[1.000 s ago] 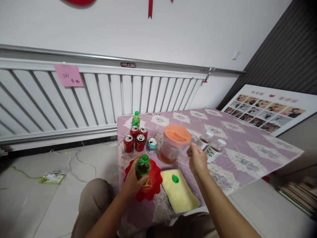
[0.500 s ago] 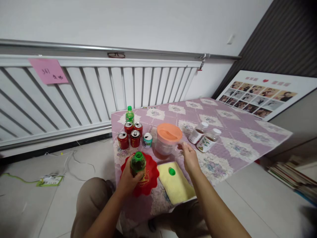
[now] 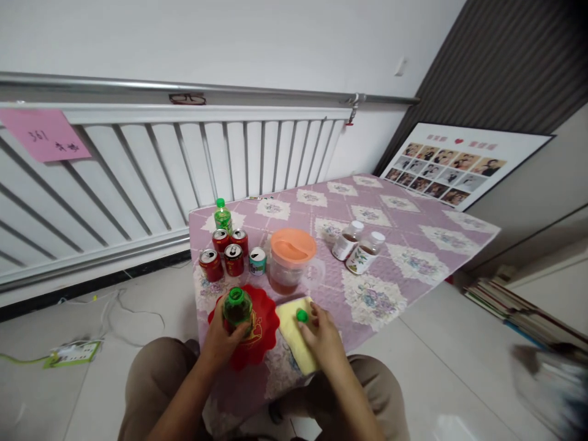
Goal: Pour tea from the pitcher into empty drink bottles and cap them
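My left hand (image 3: 221,335) is wrapped round an uncapped green bottle (image 3: 237,308), held upright over a red scalloped plate (image 3: 264,343). Over the yellow cloth (image 3: 294,343) is my right hand (image 3: 321,334), its thumb and fingers apart beside a green cap (image 3: 302,315); whether they touch the cap is hard to tell. Behind the plate stands a clear pitcher (image 3: 285,275) with an orange lid (image 3: 293,246) and some brown liquid inside.
Several red cans (image 3: 234,261), a teal can (image 3: 258,261) and a capped green bottle (image 3: 223,217) stand at the table's left. Two white-capped bottles (image 3: 362,257) are right of the pitcher. A photo board (image 3: 441,165) leans at the far right.
My right hand has come down from beside the pitcher to the cap on the cloth. The view has shifted to the right; my left hand still holds the bottle.
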{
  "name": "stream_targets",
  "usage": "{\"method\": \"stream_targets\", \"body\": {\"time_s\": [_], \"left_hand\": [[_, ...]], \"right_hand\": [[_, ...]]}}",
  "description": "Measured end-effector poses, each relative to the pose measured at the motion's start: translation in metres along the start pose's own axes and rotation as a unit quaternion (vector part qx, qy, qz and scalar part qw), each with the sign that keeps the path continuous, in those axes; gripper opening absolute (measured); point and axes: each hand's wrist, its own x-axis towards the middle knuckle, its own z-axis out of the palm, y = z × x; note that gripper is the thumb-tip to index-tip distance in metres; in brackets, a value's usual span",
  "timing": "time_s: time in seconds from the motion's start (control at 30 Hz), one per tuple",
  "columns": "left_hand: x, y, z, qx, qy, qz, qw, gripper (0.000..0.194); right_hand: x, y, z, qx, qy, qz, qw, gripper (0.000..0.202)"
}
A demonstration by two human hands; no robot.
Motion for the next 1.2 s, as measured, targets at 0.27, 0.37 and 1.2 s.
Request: {"method": "stream_targets", "body": {"time_s": [0.27,0.37,1.2], "left_hand": [[0.001,-0.004,0.001,-0.016,-0.008,-0.003,1.0,0.076],[0.001,0.0,0.0,-0.014,-0.008,-0.001,1.0,0.075],[0.002,0.009,-0.003,-0.094,-0.019,0.049,0.994,0.075]], "right_hand": [[0.003,-0.002,0.002,-0.033,-0.031,-0.037,0.998,0.035],[0.004,-0.006,-0.001,-0.036,-0.028,-0.039,0.998,0.029],[0.035,-0.174,0.004,0.027,-0.197,-0.187,0.962,0.027]]}}
